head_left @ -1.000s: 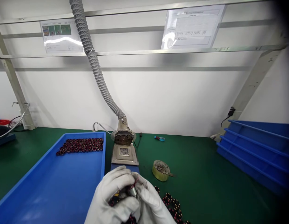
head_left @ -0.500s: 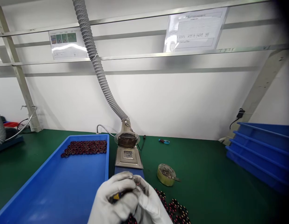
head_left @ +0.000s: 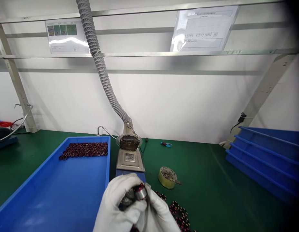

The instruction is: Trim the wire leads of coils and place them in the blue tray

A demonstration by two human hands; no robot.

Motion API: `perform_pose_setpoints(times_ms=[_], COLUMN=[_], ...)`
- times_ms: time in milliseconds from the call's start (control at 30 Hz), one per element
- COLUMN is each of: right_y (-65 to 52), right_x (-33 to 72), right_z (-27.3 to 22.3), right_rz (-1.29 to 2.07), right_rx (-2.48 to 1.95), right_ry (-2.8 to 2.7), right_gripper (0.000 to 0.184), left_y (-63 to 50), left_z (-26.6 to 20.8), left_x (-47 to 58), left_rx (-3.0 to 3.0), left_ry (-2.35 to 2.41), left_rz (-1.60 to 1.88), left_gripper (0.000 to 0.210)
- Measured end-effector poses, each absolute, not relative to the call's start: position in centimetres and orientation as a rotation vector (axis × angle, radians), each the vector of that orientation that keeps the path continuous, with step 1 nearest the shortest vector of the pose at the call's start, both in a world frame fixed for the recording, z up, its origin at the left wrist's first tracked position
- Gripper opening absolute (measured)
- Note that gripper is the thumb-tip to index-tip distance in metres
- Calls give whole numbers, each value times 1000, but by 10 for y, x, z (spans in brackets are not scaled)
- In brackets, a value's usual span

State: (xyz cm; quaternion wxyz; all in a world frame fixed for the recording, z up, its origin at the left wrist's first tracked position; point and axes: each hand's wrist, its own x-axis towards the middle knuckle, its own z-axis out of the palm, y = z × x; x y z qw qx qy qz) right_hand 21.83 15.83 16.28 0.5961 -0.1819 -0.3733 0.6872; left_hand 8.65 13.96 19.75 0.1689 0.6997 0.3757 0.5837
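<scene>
White-gloved, our left hand (head_left: 112,203) grasps a small dark-red cylindrical part (head_left: 139,187) with a silver metal band (head_left: 141,194); our right hand (head_left: 160,209) adjoins it, its grip hidden. The band shows more plainly than half a second ago, suggesting we are reorienting the part. Beyond stands a round yellow tin (head_left: 166,183).

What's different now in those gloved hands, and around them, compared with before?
A small silver-and-dark-red cylindrical part now shows clearly in the white-gloved left hand; half a second ago none showed clearly there. A yellow bit glimpsed in that hand earlier is out of sight. The white-gloved right hand stays close beside. The shallow blue plastic tray and round yellow-green tin stay put.
</scene>
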Motion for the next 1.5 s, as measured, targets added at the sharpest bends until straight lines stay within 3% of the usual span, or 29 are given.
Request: perform_pose_setpoints(times_ms=[267, 433, 567, 700, 767, 1000, 1067, 1133, 1200, 1400, 1500], right_y=[174, 179, 178, 179, 179, 184, 189, 193, 195, 179, 163], right_x=[216, 217, 216, 210, 209, 220, 225, 228, 229, 217, 202], right_z=[160, 155, 156, 155, 155, 161, 158, 152, 147, 154, 161], right_rz=[1659, 1694, 1689, 1753, 1769, 1740, 1705, 1660, 1633, 1514, 1213], right_rx=[-451, -489, -470, -425, -425, -461, -500, -546, -565, -547, -583], right_ry=[-955, -985, -969, -980, -982, -1047, -1064, -1056, -1047, -1025, -958], right_gripper=[14, 22, 25, 24, 22, 12, 9, 3, 2, 15, 24], left_y=[145, 153, 153, 144, 142, 147, 144, 139, 136, 138, 139], left_z=[204, 192, 192, 199, 201, 189, 193, 200, 207, 198, 189], left_x=[79, 75, 67, 74, 81, 62, 57, 60, 68, 68, 57], left_rx=[2100, 1563, 1363, 1491, 1543, 1271, 1268, 1407, 1462, 1518, 1321], left_ry=[829, 776, 802, 890, 889, 840, 952, 1060, 1044, 776, 841], left_rz=[1746, 1920, 2024, 1735, 1658, 1966, 1882, 1641, 1550, 1879, 2018], left_gripper=[20, 6, 7, 16, 11, 13, 6, 18, 15, 11, 7])
